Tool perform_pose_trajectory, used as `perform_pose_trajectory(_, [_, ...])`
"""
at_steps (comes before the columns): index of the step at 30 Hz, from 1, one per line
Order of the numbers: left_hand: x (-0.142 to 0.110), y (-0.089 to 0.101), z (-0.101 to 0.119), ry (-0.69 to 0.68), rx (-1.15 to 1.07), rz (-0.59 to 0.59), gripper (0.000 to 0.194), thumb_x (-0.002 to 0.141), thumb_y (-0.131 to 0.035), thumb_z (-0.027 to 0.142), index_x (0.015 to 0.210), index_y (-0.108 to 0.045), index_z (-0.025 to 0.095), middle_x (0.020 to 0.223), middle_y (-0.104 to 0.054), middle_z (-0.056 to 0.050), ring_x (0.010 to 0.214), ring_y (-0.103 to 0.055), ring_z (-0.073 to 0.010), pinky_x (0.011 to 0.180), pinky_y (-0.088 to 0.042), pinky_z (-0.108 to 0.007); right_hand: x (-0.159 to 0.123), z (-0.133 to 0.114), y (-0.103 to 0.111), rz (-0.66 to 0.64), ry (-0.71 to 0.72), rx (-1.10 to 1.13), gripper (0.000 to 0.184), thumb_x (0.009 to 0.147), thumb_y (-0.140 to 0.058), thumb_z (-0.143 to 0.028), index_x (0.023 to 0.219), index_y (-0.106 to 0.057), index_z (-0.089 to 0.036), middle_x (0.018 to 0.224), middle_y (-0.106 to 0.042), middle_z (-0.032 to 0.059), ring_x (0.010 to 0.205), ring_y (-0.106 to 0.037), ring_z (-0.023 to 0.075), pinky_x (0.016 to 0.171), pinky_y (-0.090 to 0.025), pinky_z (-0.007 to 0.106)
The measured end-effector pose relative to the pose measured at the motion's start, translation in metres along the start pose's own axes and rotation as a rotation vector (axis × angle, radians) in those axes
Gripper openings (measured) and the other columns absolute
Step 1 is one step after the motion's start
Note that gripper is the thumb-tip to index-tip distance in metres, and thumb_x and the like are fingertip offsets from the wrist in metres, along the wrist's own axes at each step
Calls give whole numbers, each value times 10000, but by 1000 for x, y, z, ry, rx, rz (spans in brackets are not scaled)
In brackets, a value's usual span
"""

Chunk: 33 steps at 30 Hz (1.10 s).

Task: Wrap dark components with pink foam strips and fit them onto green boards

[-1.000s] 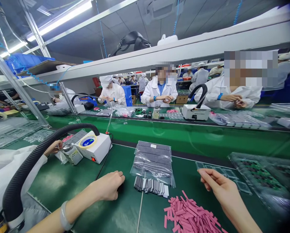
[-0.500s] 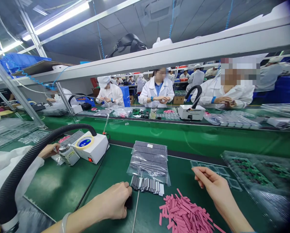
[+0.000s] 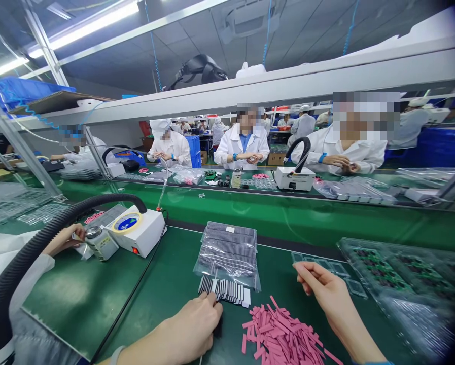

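Electronics factory floor; long green assembly line (image 3: 273, 218), white-coated workers (image 3: 241, 147), trays of circuit boards (image 3: 387, 268).

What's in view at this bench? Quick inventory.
bag of strips: 1, clear with dark striped strips, bench centre
loose strips: one row, black and white, just below the bag
pink strips: one heap, pink, right of the left hand
circuit-board tray: 1, clear with green boards, bench right
white unit: 1, white, tape roll on top, bench left
hose: 1, black, arching left from the unit
jar: 1, silver lid, left of the unit
co-worker's hand: 1, bare, beside the jar
co-worker: several, white coats, across the belt
left hand: 1, bare, at the loose strips
right hand: 1, bare, above the bench, beyond the pink strips
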<state>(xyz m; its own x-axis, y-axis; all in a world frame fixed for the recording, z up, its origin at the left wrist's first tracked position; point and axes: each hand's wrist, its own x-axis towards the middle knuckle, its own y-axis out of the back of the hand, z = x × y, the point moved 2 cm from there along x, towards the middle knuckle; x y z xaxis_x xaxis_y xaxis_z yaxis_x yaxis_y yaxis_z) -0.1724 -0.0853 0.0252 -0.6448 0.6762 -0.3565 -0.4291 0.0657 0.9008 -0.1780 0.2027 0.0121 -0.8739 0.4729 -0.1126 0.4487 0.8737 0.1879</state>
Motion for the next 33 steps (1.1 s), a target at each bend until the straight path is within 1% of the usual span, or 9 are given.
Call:
perform_pose_trajectory(6, [-17, 5, -14, 97, -211, -60, 429, 717, -703, 175, 1129, -585, 149, 1210, -559, -119, 1107, -575, -324, 942, -508, -486, -4, -2, -2, -4, 2, 7, 483, 653, -679, -534, 887, -609, -118, 685, -514, 1, 550, -399, 36, 523, -329, 161])
perform_pose_trajectory(10, [-30, 2, -44, 152, -494, 76, 434, 658, -801, 291, 1044, -618, 214, 1085, -609, -35, 1021, -583, -251, 880, -497, -384, -2, -2, -3, -16, 56, -95, 473, 667, -669, -535, 895, -633, -122, 754, -575, 38, 644, -472, 75, 597, -399, 173])
perform_pose_trajectory(12, [-32, -2, -61, 187, -615, 167, 308, 721, -739, 278, 996, -624, 204, 1010, -614, -19, 958, -578, -197, 852, -485, -324, -3, -5, -8, -121, 130, -201, 452, 686, -658, -544, 858, -643, -126, 835, -615, 60, 756, -534, 112, 691, -440, 183])
perform_pose_trajectory(14, [-28, -7, -73, 221, -664, 222, 242, 782, -659, 244, 1013, -618, 186, 1018, -600, -28, 929, -569, -167, 844, -477, -296, -9, -11, -20, -326, 200, -354, 429, 754, -604, -560, 830, -639, -139, 880, -623, 57, 828, -551, 129, 765, -442, 195])
perform_pose_trajectory(16, [-21, -12, -79, 237, -684, 249, 279, 788, -640, 233, 1059, -611, 172, 1040, -579, -40, 913, -557, -158, 834, -476, -288, -21, -19, -34, -533, 256, -539, 389, 851, -513, -531, 853, -630, -160, 896, -612, 43, 843, -539, 126, 796, -421, 215])
perform_pose_trajectory(18, [-13, -16, -80, 233, -697, 263, 378, 756, -680, 241, 1121, -605, 175, 1041, -559, -39, 903, -543, -156, 827, -472, -284, -35, -26, -49, -625, 305, -723, 304, 904, -467, -445, 905, -626, -186, 951, -606, 34, 872, -524, 136, 811, -394, 243])
perform_pose_trajectory(24, [5, -24, -80, 189, -697, 310, 456, 735, -708, 227, 1176, -598, 196, 994, -532, -20, 850, -528, -141, 804, -461, -277, -60, -34, -80, -639, 367, -1188, 109, 896, -512, -207, 862, -607, -169, 915, -600, 32, 816, -484, 161, 750, -296, 278])
perform_pose_trajectory(28, [10, -29, -83, 183, -717, 356, 385, 762, -689, 226, 1138, -616, 188, 946, -535, -13, 821, -534, -137, 784, -463, -278, -61, -24, -88, -625, 354, -1259, 154, 891, -496, -141, 964, -624, -188, 977, -590, 31, 815, -498, 167, 737, -281, 279])
perform_pose_trajectory(33, [12, -32, -83, 151, -759, 371, 475, 754, -691, 191, 1215, -577, 198, 1000, -540, -18, 818, -553, -119, 794, -488, -261, -63, -24, -92, -602, 351, -1268, 249, 903, -441, -114, 1026, -642, -194, 1044, -591, 50, 838, -513, 187, 742, -317, 285])
